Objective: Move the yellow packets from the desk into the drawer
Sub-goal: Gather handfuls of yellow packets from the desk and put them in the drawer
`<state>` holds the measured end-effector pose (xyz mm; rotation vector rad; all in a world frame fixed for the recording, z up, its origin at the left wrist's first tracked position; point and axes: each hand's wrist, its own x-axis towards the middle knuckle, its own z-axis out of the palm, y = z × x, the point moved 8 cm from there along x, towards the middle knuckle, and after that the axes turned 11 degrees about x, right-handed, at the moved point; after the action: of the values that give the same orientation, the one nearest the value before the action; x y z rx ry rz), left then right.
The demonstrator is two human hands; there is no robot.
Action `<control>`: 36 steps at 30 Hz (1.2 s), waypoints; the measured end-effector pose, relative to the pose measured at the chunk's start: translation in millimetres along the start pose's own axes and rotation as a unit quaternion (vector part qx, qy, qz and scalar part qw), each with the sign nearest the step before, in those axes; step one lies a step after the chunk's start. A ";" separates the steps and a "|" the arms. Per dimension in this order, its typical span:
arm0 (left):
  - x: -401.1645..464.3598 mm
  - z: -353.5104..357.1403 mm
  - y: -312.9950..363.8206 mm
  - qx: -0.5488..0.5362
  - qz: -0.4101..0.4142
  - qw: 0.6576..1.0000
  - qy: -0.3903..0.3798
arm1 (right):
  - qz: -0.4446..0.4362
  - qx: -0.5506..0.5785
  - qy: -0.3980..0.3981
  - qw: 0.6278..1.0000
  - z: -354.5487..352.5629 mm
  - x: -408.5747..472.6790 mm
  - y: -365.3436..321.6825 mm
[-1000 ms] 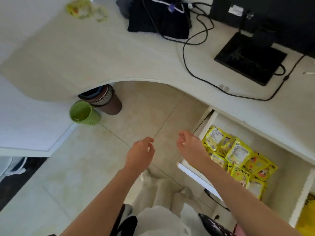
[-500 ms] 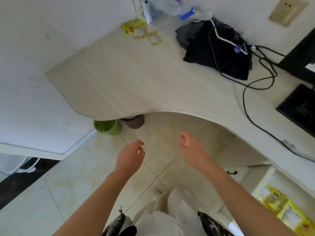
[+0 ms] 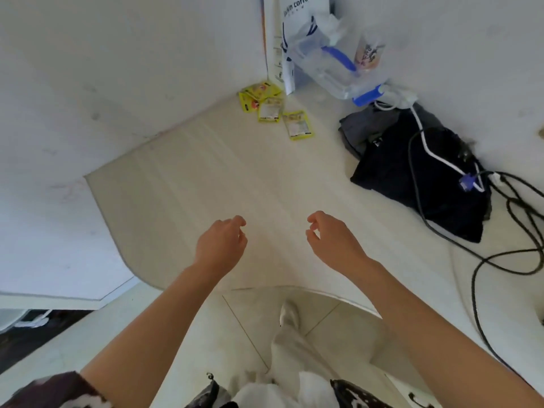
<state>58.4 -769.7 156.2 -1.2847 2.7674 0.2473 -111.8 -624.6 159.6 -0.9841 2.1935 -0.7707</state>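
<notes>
Several yellow packets [image 3: 272,108] lie in a loose cluster in the far corner of the pale desk [image 3: 206,178], close to the wall. One of them [image 3: 298,125] lies a little apart to the right, white side up. My left hand [image 3: 220,245] and my right hand [image 3: 332,240] hover over the near part of the desk, side by side, fingers loosely curled and holding nothing. Both are well short of the packets. The drawer is out of view.
A white coffee bag [image 3: 297,33] and clear plastic bags with a cup [image 3: 338,63] stand in the corner behind the packets. A black cloth bundle [image 3: 418,178] with cables [image 3: 500,260] lies at the right. The desk's curved front edge [image 3: 294,288] is below my hands.
My view has swung up and left from the open drawer and floor to the desk corner. Both hands have risen from above the floor to over the desktop, still holding nothing.
</notes>
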 end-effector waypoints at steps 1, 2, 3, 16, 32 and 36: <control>16.8 -4.3 -1.6 0.004 -0.003 1.000 0.000 | -0.002 -0.006 -0.007 1.000 -4.8 16.7 -3.0; 33.3 -7.8 -3.1 0.008 -0.005 1.000 0.002 | -0.006 -0.014 -0.014 1.000 -9.1 34.1 -5.8; 50.4 -11.4 -4.3 0.013 -0.006 1.000 0.001 | -0.010 -0.024 -0.020 0.999 -14.4 52.4 -9.2; 253.1 -23.1 -13.5 0.041 0.011 0.998 -0.051 | 0.010 -0.099 -0.021 0.995 -55.0 254.5 -36.8; 446.6 25.7 11.8 -0.208 -0.183 0.960 -0.046 | 0.187 -0.114 0.033 0.975 -41.5 413.6 -0.1; 459.1 38.9 21.4 -0.180 -0.199 0.962 -0.056 | 0.224 -0.110 0.051 0.967 -39.3 419.3 3.8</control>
<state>-253.9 -1093.9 55.8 -1.8049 2.3692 0.7888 -368.0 -944.3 62.2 -0.5171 2.5028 -0.3784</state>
